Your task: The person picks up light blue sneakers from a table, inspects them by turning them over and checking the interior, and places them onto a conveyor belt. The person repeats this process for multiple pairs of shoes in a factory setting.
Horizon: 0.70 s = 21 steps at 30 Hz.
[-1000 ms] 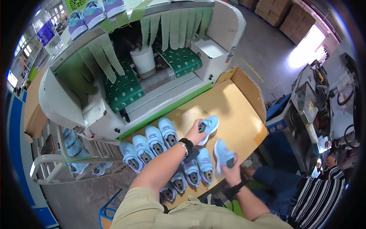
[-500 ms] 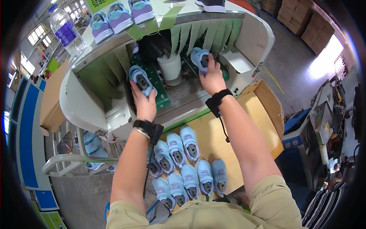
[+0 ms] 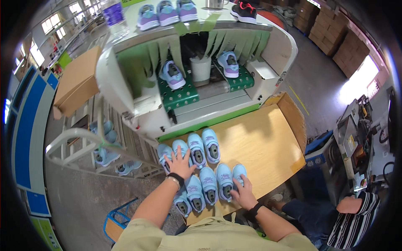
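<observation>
Two rows of light-blue shoes with dark inserts in their openings stand on the wooden board before me. My left hand (image 3: pixel 181 164) lies with fingers spread over a shoe (image 3: pixel 180 145) in the far row. At the right end of the near row, my right hand (image 3: pixel 246 195) has its thumb and fingers around the heel end of a light-blue shoe (image 3: pixel 239 170). Inside the machine, one blue and lilac shoe (image 3: pixel 172 76) sits on the left green belt (image 3: pixel 180 97). Another such shoe (image 3: pixel 228 65) sits on the right green belt (image 3: pixel 243 82).
The white machine (image 3: pixel 289 50) has green strip curtains. On its top stand purple-blue shoes (image 3: pixel 167 14), a black shoe (image 3: pixel 245 12) and a bottle (image 3: pixel 113 16). A metal rack (image 3: pixel 75 133) with shoes is at left. Someone in a striped shirt (image 3: pixel 356 217) is at lower right.
Both hands have let go of the shoes on the green belts and drawn back toward me, down to the rows on the board. My view has shifted, and more of the person at right shows.
</observation>
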Motion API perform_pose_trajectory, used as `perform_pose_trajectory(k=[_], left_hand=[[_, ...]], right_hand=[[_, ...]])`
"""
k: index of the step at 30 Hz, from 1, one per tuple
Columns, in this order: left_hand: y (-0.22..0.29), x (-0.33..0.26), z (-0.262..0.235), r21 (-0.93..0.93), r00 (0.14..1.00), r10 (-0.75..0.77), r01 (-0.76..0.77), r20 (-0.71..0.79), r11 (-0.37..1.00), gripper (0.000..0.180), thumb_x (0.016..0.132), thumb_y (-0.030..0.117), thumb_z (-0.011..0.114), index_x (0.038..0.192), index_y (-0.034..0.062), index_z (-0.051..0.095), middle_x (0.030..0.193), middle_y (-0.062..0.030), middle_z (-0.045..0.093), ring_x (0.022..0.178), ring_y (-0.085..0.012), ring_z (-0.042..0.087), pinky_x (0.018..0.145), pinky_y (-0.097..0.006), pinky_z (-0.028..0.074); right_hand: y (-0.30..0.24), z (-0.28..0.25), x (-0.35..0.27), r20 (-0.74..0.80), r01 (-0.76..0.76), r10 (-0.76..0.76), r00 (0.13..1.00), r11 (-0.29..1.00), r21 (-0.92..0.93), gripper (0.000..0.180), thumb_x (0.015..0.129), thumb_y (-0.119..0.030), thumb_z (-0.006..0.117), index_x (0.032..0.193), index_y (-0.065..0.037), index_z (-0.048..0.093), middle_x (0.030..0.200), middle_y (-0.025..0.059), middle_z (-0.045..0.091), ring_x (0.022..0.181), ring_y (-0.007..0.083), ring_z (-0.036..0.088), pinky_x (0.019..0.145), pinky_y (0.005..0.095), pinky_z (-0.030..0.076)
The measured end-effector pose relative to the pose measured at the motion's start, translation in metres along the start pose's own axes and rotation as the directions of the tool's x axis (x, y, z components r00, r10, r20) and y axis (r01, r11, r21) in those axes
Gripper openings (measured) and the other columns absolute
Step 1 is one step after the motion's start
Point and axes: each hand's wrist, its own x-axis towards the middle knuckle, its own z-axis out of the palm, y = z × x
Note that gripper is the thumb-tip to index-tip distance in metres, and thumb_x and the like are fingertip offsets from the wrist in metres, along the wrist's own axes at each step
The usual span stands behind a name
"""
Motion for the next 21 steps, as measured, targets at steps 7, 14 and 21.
perform_pose_trajectory(k=[7,14,21], left_hand=[[-0.005,0.003,-0.002,0.026,0.995,-0.023,0.021,0.095,0.999,0.079,0.090,0.057,0.061,0.158,0.0266,0.033,0.167,-0.0202,0.015,0.146,-0.0488,0.028,0.114,-0.073,0.004],[-0.006,0.007,-0.004,0.008,0.984,-0.048,0.047,0.171,0.999,0.079,0.092,0.055,0.057,0.160,0.0287,0.027,0.168,-0.0196,0.008,0.148,-0.0488,0.025,0.115,-0.072,0.000],[-0.004,0.011,-0.004,0.008,0.981,-0.045,0.044,0.188,0.999,0.078,0.091,0.055,0.060,0.158,0.0305,0.029,0.168,-0.0190,0.009,0.148,-0.0464,0.026,0.116,-0.072,-0.001]], right_hand=[[-0.001,0.031,0.001,-0.236,0.005,-0.026,0.971,0.996,-0.088,0.045,0.091,-0.009,0.066,0.135,-0.012,0.057,0.147,0.0247,0.040,0.131,0.0493,0.038,0.111,0.0547,0.037],[0.001,0.034,-0.001,-0.325,0.019,-0.052,0.944,0.994,-0.104,0.044,0.087,-0.006,0.066,0.130,-0.015,0.061,0.143,0.0209,0.047,0.125,0.0467,0.045,0.107,0.0516,0.043],[0.009,0.040,-0.001,-0.340,-0.015,-0.036,0.940,0.989,-0.146,0.041,0.089,-0.011,0.065,0.130,-0.017,0.061,0.143,0.0190,0.048,0.127,0.0466,0.046,0.107,0.0521,0.044]])
